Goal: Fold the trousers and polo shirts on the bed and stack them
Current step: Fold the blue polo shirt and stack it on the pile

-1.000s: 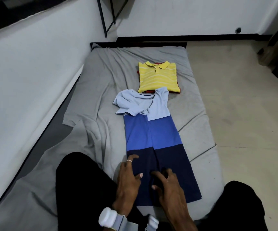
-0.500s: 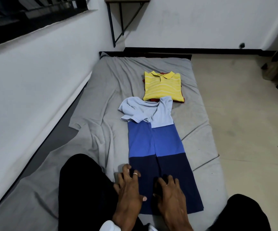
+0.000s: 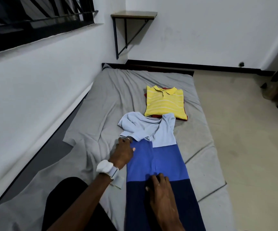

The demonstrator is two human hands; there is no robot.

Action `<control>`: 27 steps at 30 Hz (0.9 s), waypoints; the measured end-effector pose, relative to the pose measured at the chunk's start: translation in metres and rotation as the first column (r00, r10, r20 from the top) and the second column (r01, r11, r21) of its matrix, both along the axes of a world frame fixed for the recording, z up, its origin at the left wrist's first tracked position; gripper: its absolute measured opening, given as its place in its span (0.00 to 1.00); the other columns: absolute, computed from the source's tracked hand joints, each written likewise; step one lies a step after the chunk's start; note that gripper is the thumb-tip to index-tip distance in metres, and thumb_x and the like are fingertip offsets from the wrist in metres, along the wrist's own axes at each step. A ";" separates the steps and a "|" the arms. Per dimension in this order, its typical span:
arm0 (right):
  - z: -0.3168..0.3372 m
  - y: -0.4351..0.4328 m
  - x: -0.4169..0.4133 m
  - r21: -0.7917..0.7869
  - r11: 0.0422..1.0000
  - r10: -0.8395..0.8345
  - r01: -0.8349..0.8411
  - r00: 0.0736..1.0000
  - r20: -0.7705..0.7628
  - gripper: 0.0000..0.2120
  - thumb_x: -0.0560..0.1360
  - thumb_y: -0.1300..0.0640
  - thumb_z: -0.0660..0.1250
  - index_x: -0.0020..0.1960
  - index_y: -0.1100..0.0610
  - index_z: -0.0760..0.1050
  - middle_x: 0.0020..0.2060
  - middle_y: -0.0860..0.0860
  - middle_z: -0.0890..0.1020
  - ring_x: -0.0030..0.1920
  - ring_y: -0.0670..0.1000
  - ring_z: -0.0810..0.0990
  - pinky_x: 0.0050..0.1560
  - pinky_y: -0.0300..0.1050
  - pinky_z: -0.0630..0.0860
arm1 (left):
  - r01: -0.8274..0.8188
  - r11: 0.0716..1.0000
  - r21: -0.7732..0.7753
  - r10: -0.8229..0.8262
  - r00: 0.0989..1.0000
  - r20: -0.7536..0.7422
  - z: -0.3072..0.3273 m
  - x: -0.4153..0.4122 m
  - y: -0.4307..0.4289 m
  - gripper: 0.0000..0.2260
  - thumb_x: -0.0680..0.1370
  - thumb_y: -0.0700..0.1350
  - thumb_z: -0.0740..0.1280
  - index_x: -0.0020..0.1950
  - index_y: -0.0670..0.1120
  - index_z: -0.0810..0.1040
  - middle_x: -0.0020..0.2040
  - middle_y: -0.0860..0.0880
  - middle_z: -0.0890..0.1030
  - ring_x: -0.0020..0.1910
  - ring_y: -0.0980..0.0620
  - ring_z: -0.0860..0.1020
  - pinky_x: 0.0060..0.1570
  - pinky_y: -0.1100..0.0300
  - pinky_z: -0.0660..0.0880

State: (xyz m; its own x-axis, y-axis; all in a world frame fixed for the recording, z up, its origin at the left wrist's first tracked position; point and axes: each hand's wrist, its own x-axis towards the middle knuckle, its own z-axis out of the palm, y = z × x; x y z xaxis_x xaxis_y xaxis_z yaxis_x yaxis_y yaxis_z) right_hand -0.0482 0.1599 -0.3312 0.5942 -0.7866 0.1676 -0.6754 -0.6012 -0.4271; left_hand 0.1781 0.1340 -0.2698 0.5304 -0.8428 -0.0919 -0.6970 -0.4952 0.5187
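A colour-block polo shirt (image 3: 155, 160) in light blue, mid blue and navy lies lengthwise on the bed (image 3: 101, 100), folded narrow, with its light blue top part rumpled. My left hand (image 3: 123, 151) is at the shirt's left edge. Its fingertips touch the hem of the light blue sleeve (image 3: 131, 129) and its thumb lies on the mid blue band. My right hand (image 3: 160, 189) presses down where the mid blue meets the navy. Beyond the shirt, a folded yellow striped polo (image 3: 164, 102) rests on a red garment (image 3: 156, 116).
The grey sheet is wrinkled and hangs loose on the left beside the white wall (image 3: 35, 90). Bare floor (image 3: 243, 130) runs along the bed's right side. A wall shelf (image 3: 133, 15) stands above the far corner. My black-clad knee (image 3: 65, 202) rests on the near bed.
My left hand has moved from the navy hem up the shirt's left edge to the light blue sleeve. My right hand has slid forward to the mid blue band. The view has tilted up.
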 end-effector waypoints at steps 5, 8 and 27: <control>-0.012 -0.017 0.029 0.003 1.000 -0.013 0.013 0.993 -0.116 0.27 0.59 0.51 0.86 0.54 0.53 0.81 0.50 0.52 0.81 0.44 0.52 0.80 0.38 0.45 0.82 | -0.167 0.951 -0.259 0.132 0.980 -0.147 -0.011 0.049 -0.049 0.27 0.76 0.39 0.75 0.73 0.46 0.70 0.63 0.39 0.78 0.62 0.38 0.78 0.56 0.57 0.72; -0.013 -0.037 0.045 0.053 0.998 -0.029 0.029 1.000 -0.006 0.29 0.65 0.53 0.84 0.62 0.51 0.77 0.55 0.53 0.80 0.49 0.53 0.82 0.43 0.46 0.83 | -0.191 0.902 -0.388 0.125 0.974 -0.190 -0.037 0.065 -0.072 0.35 0.74 0.36 0.76 0.77 0.51 0.68 0.66 0.47 0.77 0.61 0.50 0.77 0.58 0.62 0.72; 0.031 -0.215 0.175 0.461 0.866 -0.398 0.194 0.825 0.401 0.25 0.69 0.54 0.69 0.65 0.60 0.76 0.50 0.56 0.85 0.50 0.57 0.84 0.47 0.51 0.80 | -0.100 0.666 -0.739 -0.080 0.976 -0.204 -0.033 0.037 -0.108 0.28 0.75 0.27 0.66 0.74 0.43 0.70 0.68 0.50 0.73 0.65 0.54 0.74 0.66 0.57 0.74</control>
State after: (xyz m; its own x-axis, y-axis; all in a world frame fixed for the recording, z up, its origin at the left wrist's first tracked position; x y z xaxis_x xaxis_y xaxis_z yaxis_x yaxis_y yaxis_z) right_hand 0.1264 -0.0549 -0.3007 0.2491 -0.9684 0.0084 -0.4474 -0.1228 -0.8859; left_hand 0.2155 0.0258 -0.3030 0.5837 -0.6722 0.4555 -0.5293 0.1103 0.8412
